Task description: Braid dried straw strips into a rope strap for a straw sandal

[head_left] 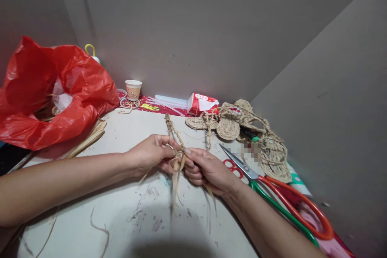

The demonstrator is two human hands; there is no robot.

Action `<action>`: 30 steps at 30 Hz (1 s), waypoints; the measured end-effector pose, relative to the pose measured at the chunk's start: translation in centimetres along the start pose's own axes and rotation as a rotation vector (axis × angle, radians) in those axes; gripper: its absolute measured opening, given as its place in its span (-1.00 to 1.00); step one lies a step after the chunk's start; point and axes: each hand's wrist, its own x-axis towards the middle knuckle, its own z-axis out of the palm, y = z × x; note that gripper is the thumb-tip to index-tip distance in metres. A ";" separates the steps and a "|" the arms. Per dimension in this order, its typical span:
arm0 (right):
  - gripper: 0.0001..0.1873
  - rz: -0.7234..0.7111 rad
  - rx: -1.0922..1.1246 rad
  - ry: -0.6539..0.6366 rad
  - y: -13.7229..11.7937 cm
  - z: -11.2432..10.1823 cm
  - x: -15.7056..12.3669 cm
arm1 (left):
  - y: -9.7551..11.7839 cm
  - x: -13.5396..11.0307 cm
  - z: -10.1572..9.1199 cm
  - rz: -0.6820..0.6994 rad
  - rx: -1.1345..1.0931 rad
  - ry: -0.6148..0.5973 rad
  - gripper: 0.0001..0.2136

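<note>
My left hand (152, 154) and my right hand (205, 169) meet over the middle of the white table (121, 209). Both pinch loose dry straw strips (177, 169) at the near end of a braided straw cord (173, 128). The cord runs away from my hands across the table towards the wall. Loose strip ends hang down below my fingers. Both hands are closed on the straw.
A red plastic bag (54, 88) with straw in it lies at the left. Large scissors (272, 189) with red and green handles lie at the right. Woven straw pieces (242, 125) sit behind them, and a paper cup (133, 88) and a red carton (201, 104) stand by the wall.
</note>
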 end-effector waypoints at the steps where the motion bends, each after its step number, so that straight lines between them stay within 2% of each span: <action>1: -0.62 0.003 -0.002 0.004 0.0 0.0 0.0 | 0.0 0.0 -0.1 -0.010 0.017 0.000 -0.92; 6: -0.61 -0.009 -0.004 0.025 0.0 0.0 0.0 | -0.2 0.0 -0.2 0.050 0.142 0.029 -0.89; 9: -0.62 -0.015 -0.009 0.030 -0.1 0.1 0.0 | 0.0 -0.1 0.0 0.093 0.091 0.028 -0.92; 14: -0.61 -0.002 -0.057 0.042 0.0 0.3 -0.1 | 0.2 0.0 0.0 -0.046 -0.039 0.014 -0.90; 18: -0.60 0.000 -0.095 0.034 0.2 0.4 0.0 | 0.0 0.3 -0.3 -0.157 -0.043 -0.010 -0.95; 30: -0.61 -0.018 -0.112 0.023 0.4 0.4 0.0 | 0.2 -0.1 -0.2 -0.150 0.003 -0.156 -0.93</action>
